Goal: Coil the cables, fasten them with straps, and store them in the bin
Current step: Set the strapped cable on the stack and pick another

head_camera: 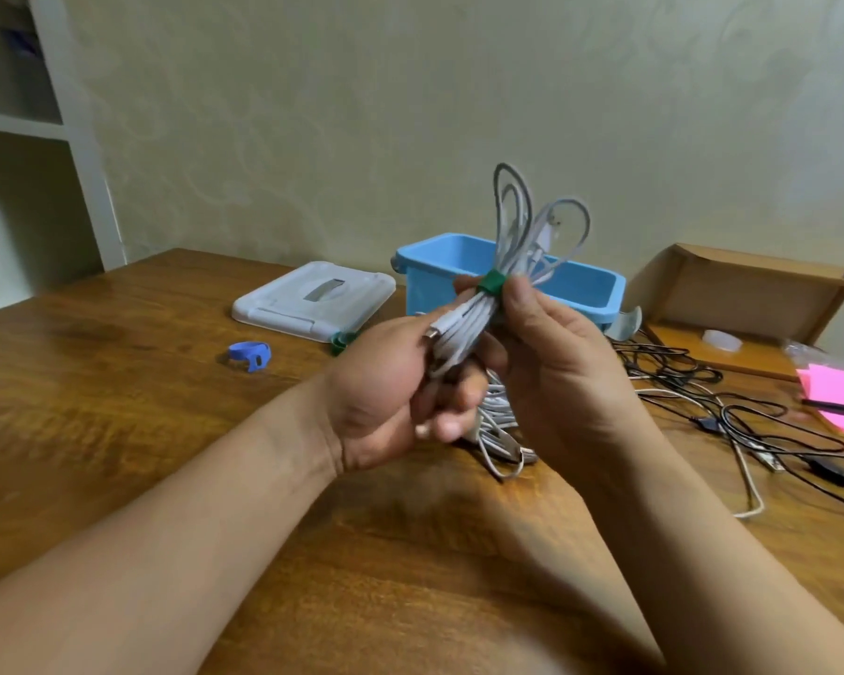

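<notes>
Above the near part of the wooden table (pixel 118 392), both bare forearms reach in. The left hand (pixel 391 397) has its fingers curled round the lower half of a white cable bundle (pixel 464 328). The right hand (pixel 556 362) pinches the bundle at the green strap (pixel 492 284) wrapped round its middle. The hands hide much of the coil. Whether the white loops (pixel 498 431) below them belong to it cannot be told.

To the right, loose black cables (pixel 702 382) lie tangled on the table, and pink paper (pixel 839 397) is cut off at the edge. To the left lies a blue strap (pixel 250 355).

Farther back sit a white lid (pixel 313 299) and the open blue bin (pixel 430 294), partly hidden by the bundle's upper loops, with a cardboard box (pixel 741 294) to its right.
</notes>
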`<action>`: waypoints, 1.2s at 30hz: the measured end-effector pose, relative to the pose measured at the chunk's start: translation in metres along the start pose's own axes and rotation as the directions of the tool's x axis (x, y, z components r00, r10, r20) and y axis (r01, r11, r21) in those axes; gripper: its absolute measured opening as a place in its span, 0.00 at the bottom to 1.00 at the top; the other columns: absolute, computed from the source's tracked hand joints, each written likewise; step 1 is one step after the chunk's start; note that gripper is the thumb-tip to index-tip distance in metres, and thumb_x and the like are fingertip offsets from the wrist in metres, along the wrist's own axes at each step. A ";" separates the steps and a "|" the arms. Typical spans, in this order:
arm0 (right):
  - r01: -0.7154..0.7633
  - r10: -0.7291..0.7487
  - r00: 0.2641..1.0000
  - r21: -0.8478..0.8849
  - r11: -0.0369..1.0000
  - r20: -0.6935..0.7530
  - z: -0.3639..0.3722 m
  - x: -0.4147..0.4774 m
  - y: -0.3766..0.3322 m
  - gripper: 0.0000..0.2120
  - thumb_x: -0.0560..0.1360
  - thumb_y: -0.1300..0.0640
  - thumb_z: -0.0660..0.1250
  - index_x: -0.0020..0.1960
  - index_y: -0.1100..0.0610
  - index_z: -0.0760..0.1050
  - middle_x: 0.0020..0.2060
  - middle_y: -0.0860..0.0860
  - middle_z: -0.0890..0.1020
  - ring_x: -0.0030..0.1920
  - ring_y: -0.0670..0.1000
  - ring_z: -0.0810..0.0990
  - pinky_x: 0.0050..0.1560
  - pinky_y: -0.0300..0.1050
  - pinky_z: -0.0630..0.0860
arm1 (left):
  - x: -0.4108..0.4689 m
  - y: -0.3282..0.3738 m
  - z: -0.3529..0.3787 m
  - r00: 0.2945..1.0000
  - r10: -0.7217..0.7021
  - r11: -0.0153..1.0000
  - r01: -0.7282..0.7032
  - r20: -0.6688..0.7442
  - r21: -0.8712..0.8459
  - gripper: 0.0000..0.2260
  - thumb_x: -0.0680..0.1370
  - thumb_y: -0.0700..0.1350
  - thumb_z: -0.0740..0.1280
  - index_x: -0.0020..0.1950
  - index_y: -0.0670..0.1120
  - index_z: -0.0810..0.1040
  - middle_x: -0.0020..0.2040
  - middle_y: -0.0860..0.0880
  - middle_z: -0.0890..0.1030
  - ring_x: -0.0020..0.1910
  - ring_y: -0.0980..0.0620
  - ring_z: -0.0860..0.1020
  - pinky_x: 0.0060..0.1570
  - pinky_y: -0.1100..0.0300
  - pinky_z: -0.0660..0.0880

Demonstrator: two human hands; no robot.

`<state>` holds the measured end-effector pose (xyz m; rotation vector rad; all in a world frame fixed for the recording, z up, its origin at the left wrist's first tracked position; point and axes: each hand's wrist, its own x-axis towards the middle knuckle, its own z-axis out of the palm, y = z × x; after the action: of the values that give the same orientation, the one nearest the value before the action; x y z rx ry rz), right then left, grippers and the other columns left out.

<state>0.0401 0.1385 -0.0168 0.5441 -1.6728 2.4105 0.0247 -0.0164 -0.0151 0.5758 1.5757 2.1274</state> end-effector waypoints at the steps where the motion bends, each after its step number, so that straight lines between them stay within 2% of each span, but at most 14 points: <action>1: 0.038 -0.038 0.998 -0.007 0.999 -0.047 -0.004 0.002 -0.004 0.23 0.79 0.50 0.66 0.62 0.68 0.78 0.42 0.57 0.85 0.46 0.54 0.85 0.54 0.48 0.83 | 0.003 0.000 -0.001 0.993 0.065 0.992 -0.053 -0.100 0.119 0.21 0.88 0.54 0.56 0.46 0.41 0.78 0.30 0.43 0.76 0.22 0.49 0.74 0.20 0.63 0.68; 3: 0.131 -0.144 0.977 -0.092 0.987 -0.157 -0.014 0.004 -0.015 0.20 0.79 0.50 0.67 0.60 0.66 0.78 0.48 0.59 0.87 0.50 0.57 0.87 0.56 0.51 0.84 | 0.010 0.001 -0.013 0.902 0.301 0.912 -0.177 -0.309 0.371 0.17 0.88 0.51 0.59 0.50 0.41 0.79 0.33 0.45 0.80 0.27 0.47 0.78 0.24 0.60 0.72; 6: 0.216 -0.395 0.891 -0.556 0.803 -0.224 -0.029 0.001 -0.026 0.11 0.81 0.48 0.70 0.53 0.56 0.78 0.40 0.52 0.85 0.38 0.50 0.84 0.42 0.53 0.84 | 0.014 0.005 -0.036 0.604 0.644 0.736 -0.322 -0.469 0.596 0.10 0.87 0.48 0.62 0.51 0.44 0.77 0.36 0.50 0.81 0.32 0.49 0.80 0.31 0.56 0.75; 8: 0.222 -0.484 0.868 -0.784 0.579 -0.111 -0.030 0.001 -0.019 0.09 0.80 0.47 0.73 0.51 0.52 0.79 0.37 0.46 0.83 0.36 0.44 0.81 0.39 0.49 0.81 | 0.012 0.003 -0.039 0.418 0.826 0.537 -0.383 -0.377 0.751 0.07 0.86 0.48 0.63 0.56 0.44 0.76 0.45 0.49 0.81 0.42 0.51 0.81 0.42 0.55 0.78; 10: 0.163 -0.399 0.916 -0.938 0.305 0.030 -0.025 0.004 -0.001 0.10 0.78 0.43 0.73 0.55 0.47 0.81 0.43 0.43 0.84 0.44 0.45 0.82 0.45 0.49 0.81 | 0.012 -0.003 -0.034 0.331 0.932 0.262 -0.339 -0.146 0.904 0.10 0.85 0.46 0.64 0.63 0.43 0.77 0.55 0.46 0.79 0.54 0.49 0.78 0.56 0.55 0.76; 11: 0.127 -0.307 0.948 -0.982 0.140 0.079 -0.023 0.007 0.008 0.12 0.79 0.41 0.71 0.58 0.44 0.81 0.48 0.43 0.83 0.49 0.48 0.82 0.49 0.52 0.80 | 0.014 -0.007 -0.032 0.367 0.930 0.144 -0.314 -0.020 0.939 0.13 0.84 0.47 0.65 0.66 0.44 0.77 0.59 0.46 0.78 0.60 0.47 0.77 0.62 0.53 0.73; 13: 0.080 -0.144 0.985 -0.991 -0.106 0.095 -0.021 0.009 0.020 0.15 0.82 0.41 0.66 0.66 0.42 0.78 0.54 0.46 0.80 0.56 0.53 0.78 0.56 0.56 0.76 | 0.021 -0.015 -0.033 0.620 0.774 0.035 -0.247 0.130 0.968 0.20 0.82 0.54 0.63 0.72 0.49 0.76 0.67 0.49 0.77 0.70 0.47 0.73 0.72 0.46 0.68; 15: 0.046 -0.081 0.995 -0.980 -0.194 0.062 -0.024 0.009 0.024 0.17 0.83 0.42 0.62 0.70 0.42 0.75 0.56 0.48 0.78 0.60 0.55 0.75 0.57 0.55 0.71 | 0.027 -0.024 -0.038 0.865 0.484 0.021 -0.162 0.132 0.986 0.27 0.80 0.60 0.60 0.80 0.58 0.68 0.77 0.56 0.71 0.81 0.52 0.60 0.80 0.45 0.58; 16: 0.019 -0.065 0.997 -0.980 -0.196 0.032 -0.027 0.008 0.024 0.18 0.83 0.40 0.62 0.70 0.42 0.74 0.56 0.49 0.76 0.61 0.56 0.74 0.57 0.55 0.69 | 0.028 -0.028 -0.042 0.916 0.380 0.015 -0.146 0.130 0.989 0.29 0.81 0.61 0.61 0.82 0.60 0.63 0.80 0.58 0.66 0.82 0.55 0.54 0.82 0.46 0.54; 19: -0.081 -0.029 0.997 -0.986 -0.147 -0.078 -0.039 0.011 0.023 0.22 0.80 0.32 0.61 0.69 0.40 0.74 0.58 0.49 0.74 0.64 0.55 0.72 0.60 0.55 0.67 | 0.031 -0.037 -0.047 0.931 0.332 0.002 -0.162 0.152 0.987 0.34 0.80 0.62 0.66 0.84 0.59 0.60 0.82 0.59 0.62 0.83 0.55 0.50 0.82 0.47 0.55; 22: -0.116 -0.009 0.993 -0.988 -0.100 -0.116 -0.049 0.013 0.018 0.28 0.76 0.26 0.61 0.69 0.41 0.75 0.59 0.47 0.74 0.66 0.53 0.72 0.64 0.56 0.68 | 0.035 -0.041 -0.036 0.921 0.372 -0.007 -0.124 0.117 0.992 0.36 0.78 0.63 0.69 0.84 0.54 0.63 0.81 0.57 0.64 0.82 0.52 0.53 0.81 0.46 0.59; 26: -0.139 0.059 0.988 -0.990 -0.028 -0.140 -0.061 0.015 0.010 0.31 0.74 0.24 0.63 0.68 0.41 0.75 0.57 0.44 0.72 0.65 0.51 0.74 0.67 0.58 0.72 | 0.036 -0.044 -0.018 0.906 0.418 -0.107 -0.020 0.063 0.994 0.35 0.79 0.64 0.68 0.83 0.54 0.65 0.76 0.56 0.69 0.77 0.48 0.60 0.77 0.46 0.64; 30: -0.097 0.076 0.993 -0.994 0.058 -0.093 -0.067 0.017 0.005 0.24 0.75 0.29 0.68 0.68 0.37 0.77 0.60 0.42 0.76 0.63 0.48 0.77 0.65 0.58 0.76 | 0.036 -0.048 -0.004 0.888 0.458 -0.277 0.105 0.035 0.955 0.32 0.81 0.68 0.60 0.82 0.56 0.65 0.70 0.54 0.74 0.70 0.45 0.66 0.68 0.45 0.66; 36: -0.029 0.189 0.982 -0.996 0.081 -0.013 -0.065 0.017 0.019 0.19 0.87 0.42 0.55 0.75 0.41 0.74 0.67 0.46 0.79 0.69 0.51 0.76 0.71 0.62 0.72 | 0.040 -0.057 -0.016 0.919 0.393 -0.258 0.129 -0.018 0.957 0.32 0.82 0.70 0.53 0.83 0.58 0.62 0.75 0.56 0.70 0.77 0.46 0.62 0.76 0.40 0.56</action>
<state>0.0047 0.1909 -0.0469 0.2580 -2.8904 0.6207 -0.0123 0.0084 -0.0712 0.8318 3.4761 0.2273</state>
